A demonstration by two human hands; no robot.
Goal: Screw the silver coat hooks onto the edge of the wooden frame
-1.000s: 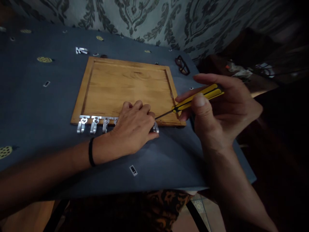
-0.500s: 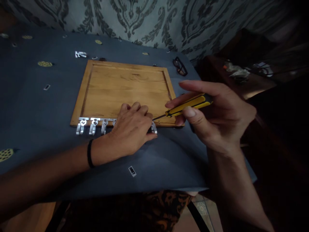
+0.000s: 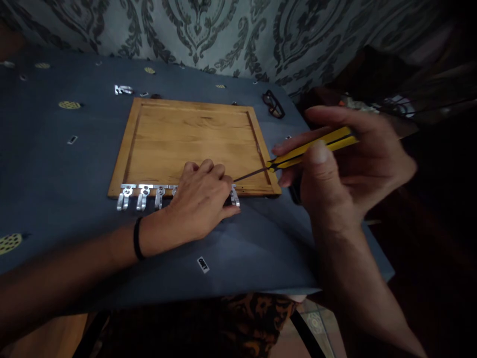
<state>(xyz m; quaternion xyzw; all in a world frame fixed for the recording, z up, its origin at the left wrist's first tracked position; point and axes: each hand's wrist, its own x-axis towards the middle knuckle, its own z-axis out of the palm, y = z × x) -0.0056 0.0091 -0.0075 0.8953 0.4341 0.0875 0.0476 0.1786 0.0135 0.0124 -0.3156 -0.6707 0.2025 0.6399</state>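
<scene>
Head view, lower centre: left hand (image 3: 203, 201), grip flat, pins the hook rail (image 3: 143, 191) on the wooden board's (image 3: 190, 141) near edge; right hand (image 3: 346, 169) clenches the screwdriver (image 3: 313, 147), tip at the rail's right end, likely needing steady alignment.

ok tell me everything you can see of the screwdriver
The screwdriver has a yellow handle with a black stripe and a thin dark metal shaft. The right hand pinches the handle between thumb and fingers. It sits at a low slant, shaft pointing left and down at the rail on the near edge of the board, where the left hand hides the tip.
</scene>
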